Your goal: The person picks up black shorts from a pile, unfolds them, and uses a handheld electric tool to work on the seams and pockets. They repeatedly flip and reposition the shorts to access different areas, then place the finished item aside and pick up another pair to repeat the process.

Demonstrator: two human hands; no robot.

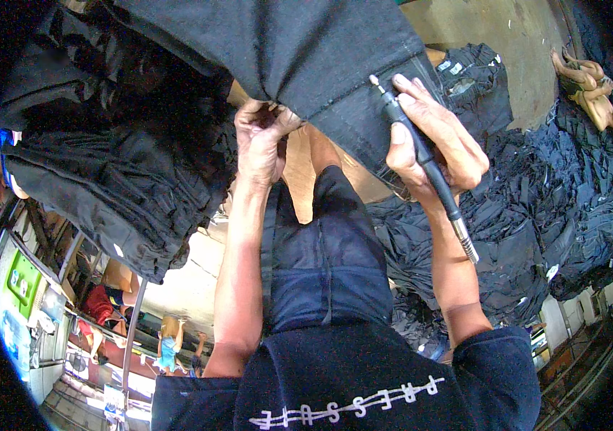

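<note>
A dark denim trouser leg (321, 50) lies stretched across the upper middle of the head view. My left hand (259, 140) grips its lower edge, bunching the cloth in closed fingers. My right hand (435, 140) holds a slim black rotary tool handpiece (421, 154) like a pen. The tool's small metal tip (374, 80) touches the hem of the trouser leg. A flexible shaft with a metal collar (464, 237) runs from the handpiece along my right wrist.
A folded stack of dark jeans (105, 179) sits at the left. A large heap of dark denim garments (558, 208) fills the right side. Another person's bare feet (590, 86) rest at the upper right. My own dark shorts and shirt (335, 287) fill the lower middle.
</note>
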